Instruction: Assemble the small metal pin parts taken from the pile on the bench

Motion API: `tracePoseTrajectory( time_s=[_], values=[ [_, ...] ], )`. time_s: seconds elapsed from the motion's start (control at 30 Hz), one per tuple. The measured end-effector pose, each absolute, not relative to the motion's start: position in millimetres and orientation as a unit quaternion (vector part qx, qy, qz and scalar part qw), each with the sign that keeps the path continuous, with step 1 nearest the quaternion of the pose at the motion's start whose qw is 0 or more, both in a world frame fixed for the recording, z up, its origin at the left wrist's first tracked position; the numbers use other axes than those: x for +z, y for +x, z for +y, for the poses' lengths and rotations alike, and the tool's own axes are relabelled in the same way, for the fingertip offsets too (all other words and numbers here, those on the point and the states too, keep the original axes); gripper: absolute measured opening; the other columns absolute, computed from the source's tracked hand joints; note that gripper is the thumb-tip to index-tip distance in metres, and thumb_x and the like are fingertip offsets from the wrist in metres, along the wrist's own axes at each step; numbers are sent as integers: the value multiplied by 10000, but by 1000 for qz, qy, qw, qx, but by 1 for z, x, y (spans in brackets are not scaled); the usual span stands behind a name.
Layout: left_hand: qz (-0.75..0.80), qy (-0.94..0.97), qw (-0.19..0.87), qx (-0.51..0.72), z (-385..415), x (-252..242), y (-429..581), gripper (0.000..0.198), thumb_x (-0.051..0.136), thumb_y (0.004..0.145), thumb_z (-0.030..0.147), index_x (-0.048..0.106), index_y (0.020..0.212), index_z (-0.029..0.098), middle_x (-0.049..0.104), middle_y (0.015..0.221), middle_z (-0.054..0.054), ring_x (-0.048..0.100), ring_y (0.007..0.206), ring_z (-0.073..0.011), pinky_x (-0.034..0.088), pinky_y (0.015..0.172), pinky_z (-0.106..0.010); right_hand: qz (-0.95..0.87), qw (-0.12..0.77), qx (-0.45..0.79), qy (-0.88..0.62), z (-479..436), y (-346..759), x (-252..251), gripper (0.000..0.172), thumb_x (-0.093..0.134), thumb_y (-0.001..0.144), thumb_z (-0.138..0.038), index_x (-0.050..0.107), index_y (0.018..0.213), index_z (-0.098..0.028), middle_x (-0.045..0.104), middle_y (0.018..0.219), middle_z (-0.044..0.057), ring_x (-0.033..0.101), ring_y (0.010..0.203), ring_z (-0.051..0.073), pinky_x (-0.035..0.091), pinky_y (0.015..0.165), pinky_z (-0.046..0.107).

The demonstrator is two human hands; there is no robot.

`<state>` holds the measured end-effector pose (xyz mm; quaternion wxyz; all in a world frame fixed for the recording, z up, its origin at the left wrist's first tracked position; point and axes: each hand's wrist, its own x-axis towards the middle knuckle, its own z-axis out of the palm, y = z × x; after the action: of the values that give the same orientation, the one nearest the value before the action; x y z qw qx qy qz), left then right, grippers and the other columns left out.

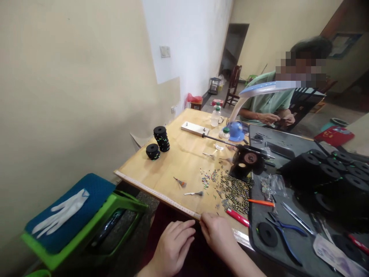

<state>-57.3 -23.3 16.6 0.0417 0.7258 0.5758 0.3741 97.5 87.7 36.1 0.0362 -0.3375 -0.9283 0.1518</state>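
Observation:
Both my hands meet at the near edge of the wooden table (173, 161). My left hand (172, 245) hangs just below the edge, fingers loosely curled and close together. My right hand (216, 231) rests on the edge by the measuring tape strip (157, 195), fingertips pinched; what they hold is too small to see. A heap of small metal pieces (233, 190) lies just beyond my right hand, with a red pen (237, 217) beside it.
Two stacks of black foam spools (158, 143) stand far left. A black winding device (247, 161), a blue desk lamp (245, 111), a grey mat (288, 231) with pliers, tweezers and black spools sit right. A green stool (72, 215) carries a white glove. Another person works opposite.

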Motion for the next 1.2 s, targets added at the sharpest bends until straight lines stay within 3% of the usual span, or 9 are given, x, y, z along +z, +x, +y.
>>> tracePoseTrajectory(
  time_s=[0.4,1.2],
  values=[
    [585,747,19,315,-23,12,-56,279,460,875,117,581,1121,170,631,1233,-148,649,869,-217,525,706,-343,-936,-4,129,-329,96,88,50,160,478,851,-107,601,772,-171,720,719,60,671,644,186,301,524,260],
    [660,688,25,301,-32,9,-78,310,449,873,123,564,1155,179,574,1307,-151,640,962,-245,529,780,-379,-949,23,107,-295,97,33,48,154,493,853,-130,601,759,-188,711,683,48,674,638,194,321,503,260]
  ],
)
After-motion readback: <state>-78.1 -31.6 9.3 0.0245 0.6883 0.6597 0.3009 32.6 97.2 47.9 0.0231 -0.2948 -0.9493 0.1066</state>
